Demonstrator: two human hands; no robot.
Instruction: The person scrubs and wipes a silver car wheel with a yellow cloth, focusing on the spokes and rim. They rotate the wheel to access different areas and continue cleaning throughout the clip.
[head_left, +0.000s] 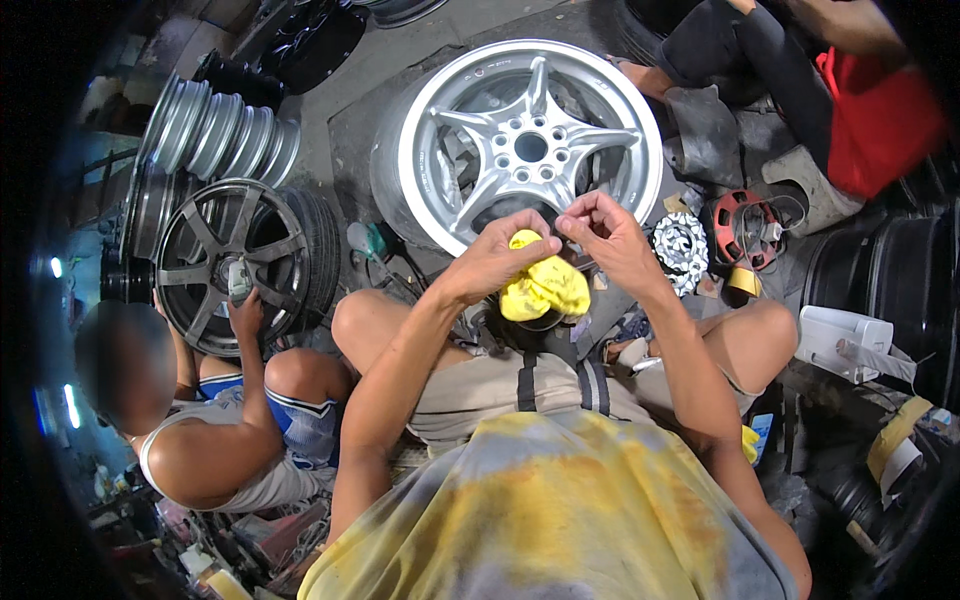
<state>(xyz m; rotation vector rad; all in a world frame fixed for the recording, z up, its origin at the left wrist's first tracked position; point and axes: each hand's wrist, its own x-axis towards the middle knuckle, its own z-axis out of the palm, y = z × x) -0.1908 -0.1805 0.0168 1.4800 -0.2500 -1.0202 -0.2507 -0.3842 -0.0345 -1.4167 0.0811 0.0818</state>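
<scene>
A crumpled yellow cloth [548, 288] with dark marks hangs from my left hand [505, 248], whose thumb and fingers pinch its upper part. Close beside it, my right hand [606, 236] has its thumb and fingertips pressed together, almost meeting the left thumb. Whatever sits between those right fingertips is hidden or too small to make out. Just beyond both hands lies a silver star-spoked wheel rim [488, 187], face up and tilted toward me. My hands are over its near edge, in front of my crossed legs.
At left, a co-worker holds a small grey tool [239, 281] against a dark spoked wheel [180, 275]. Stacked silver rims [215, 130] stand behind. To my right are a patterned disc [680, 252], a red reel [728, 222] and a white plastic object [845, 340]. Another person sits far right.
</scene>
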